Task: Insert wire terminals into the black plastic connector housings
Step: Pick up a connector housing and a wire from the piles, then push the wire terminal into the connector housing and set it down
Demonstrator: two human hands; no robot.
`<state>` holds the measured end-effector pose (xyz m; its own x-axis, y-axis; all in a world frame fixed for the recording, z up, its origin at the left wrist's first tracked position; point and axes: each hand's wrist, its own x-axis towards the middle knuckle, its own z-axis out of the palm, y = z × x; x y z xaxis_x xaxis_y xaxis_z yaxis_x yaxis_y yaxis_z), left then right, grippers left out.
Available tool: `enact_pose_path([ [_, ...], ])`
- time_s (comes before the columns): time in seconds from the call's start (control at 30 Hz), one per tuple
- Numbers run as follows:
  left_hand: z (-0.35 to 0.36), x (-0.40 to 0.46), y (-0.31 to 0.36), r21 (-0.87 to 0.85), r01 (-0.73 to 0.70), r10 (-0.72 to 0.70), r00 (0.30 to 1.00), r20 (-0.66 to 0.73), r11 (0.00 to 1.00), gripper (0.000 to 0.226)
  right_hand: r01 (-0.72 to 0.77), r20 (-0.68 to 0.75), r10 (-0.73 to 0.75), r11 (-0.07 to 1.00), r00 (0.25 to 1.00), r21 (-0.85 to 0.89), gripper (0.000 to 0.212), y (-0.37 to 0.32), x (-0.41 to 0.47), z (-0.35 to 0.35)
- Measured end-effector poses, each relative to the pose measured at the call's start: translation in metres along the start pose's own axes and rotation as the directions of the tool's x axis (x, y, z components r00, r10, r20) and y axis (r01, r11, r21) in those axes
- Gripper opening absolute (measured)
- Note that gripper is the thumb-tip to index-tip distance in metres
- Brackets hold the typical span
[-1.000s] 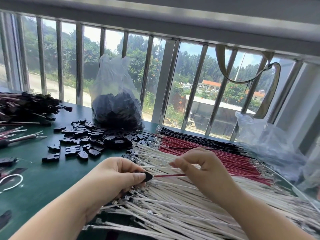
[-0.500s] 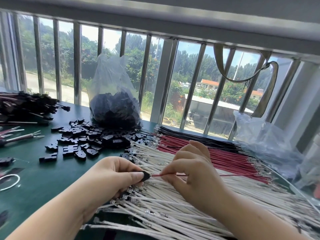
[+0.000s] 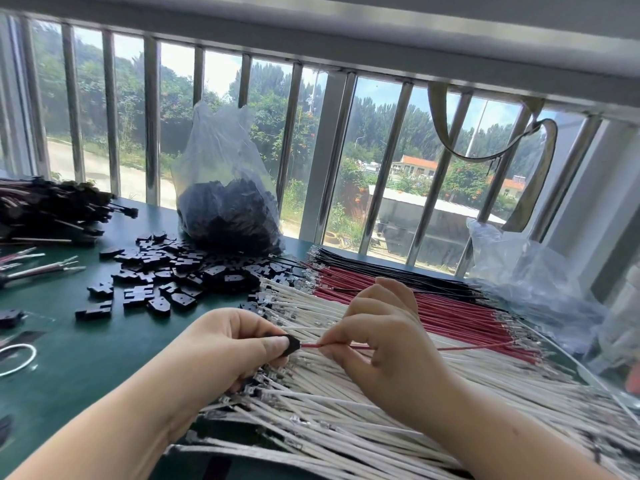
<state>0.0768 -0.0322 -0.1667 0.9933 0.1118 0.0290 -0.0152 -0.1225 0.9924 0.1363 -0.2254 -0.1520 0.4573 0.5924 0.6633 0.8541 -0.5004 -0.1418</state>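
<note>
My left hand (image 3: 228, 344) grips a small black connector housing (image 3: 292, 344) between thumb and fingers. My right hand (image 3: 377, 337) pinches a red wire (image 3: 450, 347) close to the housing, and the wire's end meets the housing's right side. The wire trails off to the right over a spread of white wires (image 3: 346, 420). Behind lie rows of red wires (image 3: 433, 306) and black wires (image 3: 381, 268). Several loose black housings (image 3: 166, 271) are scattered on the green table (image 3: 86, 358).
A clear bag of black housings (image 3: 228, 209) stands by the window bars. A pile of finished wire assemblies (image 3: 52, 209) lies at the far left. Crumpled plastic bags (image 3: 533, 282) sit at the right. A white wire loop (image 3: 17, 358) lies at the left edge.
My right hand has slid left along the red wire toward the housing, closing the gap between fingertips and housing. The left hand has stayed in place.
</note>
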Motion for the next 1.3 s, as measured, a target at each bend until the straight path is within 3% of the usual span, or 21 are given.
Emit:
enact_pose_path([
  [0.37,-0.001,0.004,-0.006,0.012,0.016,-0.016,0.999,-0.040,1.000,0.010,-0.042,-0.011,0.041,0.998,0.999,-0.040,0.015,-0.001,-0.002,0.004],
  [0.67,0.003,-0.002,0.001,-0.109,0.007,-0.011,0.999,-0.043,0.994,0.014,0.038,-0.081,-0.034,0.998,0.996,0.043,0.008,0.000,0.000,0.007],
  [0.77,0.005,-0.004,0.001,-0.071,0.007,-0.011,0.998,-0.054,0.997,0.014,0.055,-0.025,-0.055,0.998,0.998,0.027,0.007,0.000,-0.001,0.008],
  [0.93,0.001,0.002,-0.001,0.040,0.024,-0.025,1.000,0.016,0.999,0.008,-0.083,0.225,0.067,0.995,0.972,0.062,0.010,0.009,0.004,-0.011],
  [1.03,-0.004,0.007,-0.002,0.058,0.012,-0.018,0.995,0.099,0.998,0.007,-0.237,0.475,0.134,0.957,0.870,0.164,0.006,0.022,0.019,-0.028],
  [1.1,-0.005,0.009,0.000,0.027,0.005,-0.008,0.991,0.131,1.000,0.010,-0.377,0.410,0.280,0.909,0.868,0.176,0.005,0.045,0.033,-0.035],
  [1.2,-0.004,0.012,0.000,0.071,-0.011,0.004,0.995,0.100,0.997,0.013,-0.405,0.261,0.409,0.912,0.875,-0.071,0.017,0.083,0.055,-0.028],
  [1.3,-0.005,0.012,-0.001,0.072,-0.006,0.000,0.997,0.082,0.997,0.012,-0.391,0.318,0.431,0.902,0.845,-0.184,0.020,0.105,0.061,-0.005],
])
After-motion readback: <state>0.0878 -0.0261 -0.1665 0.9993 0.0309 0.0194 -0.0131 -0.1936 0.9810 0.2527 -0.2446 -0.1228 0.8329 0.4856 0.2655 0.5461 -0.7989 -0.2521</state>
